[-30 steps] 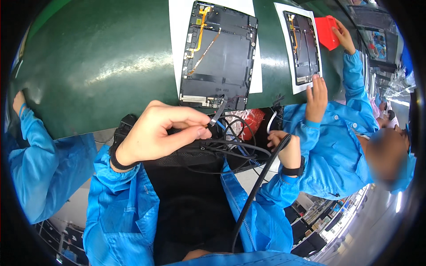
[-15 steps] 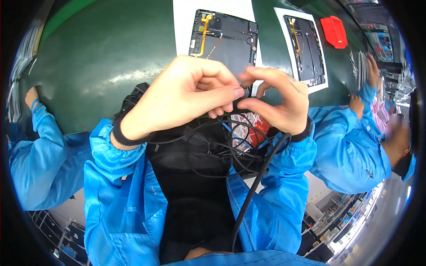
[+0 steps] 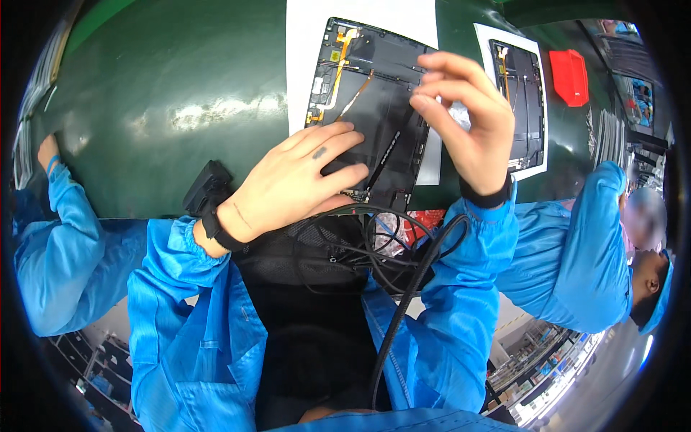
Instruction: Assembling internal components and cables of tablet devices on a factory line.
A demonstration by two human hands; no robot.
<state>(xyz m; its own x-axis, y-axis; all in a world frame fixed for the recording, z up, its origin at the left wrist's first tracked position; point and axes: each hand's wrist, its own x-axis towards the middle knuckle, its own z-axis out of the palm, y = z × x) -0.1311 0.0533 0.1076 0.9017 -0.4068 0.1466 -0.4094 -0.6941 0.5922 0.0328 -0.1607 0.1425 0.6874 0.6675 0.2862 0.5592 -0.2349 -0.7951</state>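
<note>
A black tablet-like device housing (image 3: 389, 93) lies open-side up on a white sheet (image 3: 302, 50), with an orange flex cable (image 3: 337, 75) along its left side. My left hand (image 3: 299, 173) is open, fingers spread, over the housing's lower left part, with no object visible in it. My right hand (image 3: 468, 119) is raised at the housing's right edge. Its thumb and index fingertips are close together in a pinch; what is between them is too small to make out. A slim dark strip (image 3: 384, 160) with pale marks lies slanted in the housing, right of my left hand.
A second housing (image 3: 529, 108) on white paper and a red tray (image 3: 568, 78) are at the right of the green table (image 3: 158, 108). Loose black cables (image 3: 360, 252) hang by my lap, near red and clear packaging (image 3: 421, 225). Blue-sleeved people sit on both sides.
My hands, earlier together in front of the housing, have parted. The left has opened and lowered onto the housing; the right has moved up and right. More of the housing shows.
</note>
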